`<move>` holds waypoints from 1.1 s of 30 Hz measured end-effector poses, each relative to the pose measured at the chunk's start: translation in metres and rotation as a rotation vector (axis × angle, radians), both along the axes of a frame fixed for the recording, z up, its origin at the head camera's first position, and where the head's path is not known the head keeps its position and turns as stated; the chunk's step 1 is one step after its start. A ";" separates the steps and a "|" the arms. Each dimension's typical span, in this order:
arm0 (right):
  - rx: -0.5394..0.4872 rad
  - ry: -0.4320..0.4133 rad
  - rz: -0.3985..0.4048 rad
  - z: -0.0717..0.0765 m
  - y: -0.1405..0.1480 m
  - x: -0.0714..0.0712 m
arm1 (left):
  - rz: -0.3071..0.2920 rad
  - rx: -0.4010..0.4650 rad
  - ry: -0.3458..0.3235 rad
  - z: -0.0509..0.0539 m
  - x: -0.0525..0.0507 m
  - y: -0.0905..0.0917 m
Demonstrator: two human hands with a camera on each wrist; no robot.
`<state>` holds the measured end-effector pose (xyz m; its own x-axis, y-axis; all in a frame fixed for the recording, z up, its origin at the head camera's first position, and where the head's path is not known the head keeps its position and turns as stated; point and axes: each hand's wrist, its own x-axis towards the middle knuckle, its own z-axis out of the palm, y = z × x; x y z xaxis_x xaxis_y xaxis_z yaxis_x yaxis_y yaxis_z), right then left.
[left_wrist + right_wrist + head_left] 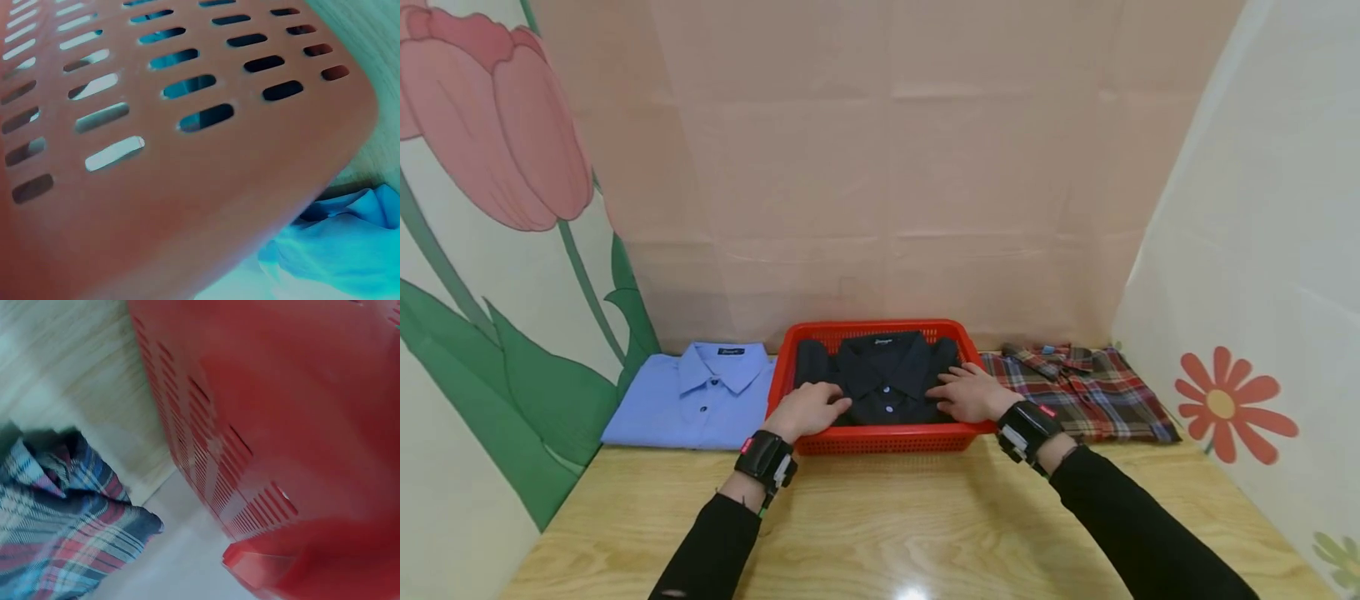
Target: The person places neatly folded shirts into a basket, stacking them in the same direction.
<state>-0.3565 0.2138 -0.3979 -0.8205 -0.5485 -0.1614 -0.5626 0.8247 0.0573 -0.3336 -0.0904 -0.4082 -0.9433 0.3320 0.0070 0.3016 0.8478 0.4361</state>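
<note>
A red basket [887, 438] with slotted walls holds a folded black shirt [887, 383], its collar at the back and buttons facing up. My left hand [808, 408] lies over the basket's front left corner, fingers relaxed toward the shirt. Over the right side reaches my right hand [972, 393], fingers spread and touching the shirt's right part. In the left wrist view the basket's wall [156, 181] fills most of the picture; the right wrist view shows its red side [312, 425]. Neither wrist view shows a hand.
Left of the basket lies a folded blue shirt [700, 400], also at the edge of the left wrist view [344, 244]. A folded plaid shirt [1097, 400] lies to the right, seen too in the right wrist view [75, 519]. The wooden table [880, 517] meets a draped wall behind.
</note>
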 end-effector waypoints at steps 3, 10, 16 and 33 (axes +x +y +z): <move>-0.062 0.048 0.013 -0.002 0.002 0.001 | 0.005 0.079 0.162 -0.001 0.003 -0.001; -0.124 0.128 0.034 -0.005 0.005 -0.001 | -0.009 0.191 0.374 -0.002 0.008 -0.011; -0.240 0.158 0.053 -0.010 0.005 -0.002 | -0.008 0.187 0.459 -0.005 0.015 -0.023; -0.629 0.048 0.027 0.006 -0.036 0.031 | -0.001 0.299 0.514 -0.005 0.026 -0.056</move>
<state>-0.3252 0.1783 -0.3921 -0.8036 -0.5468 0.2351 -0.5921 0.6945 -0.4087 -0.3078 -0.1465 -0.4132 -0.7937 0.2455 0.5566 0.5380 0.7103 0.4540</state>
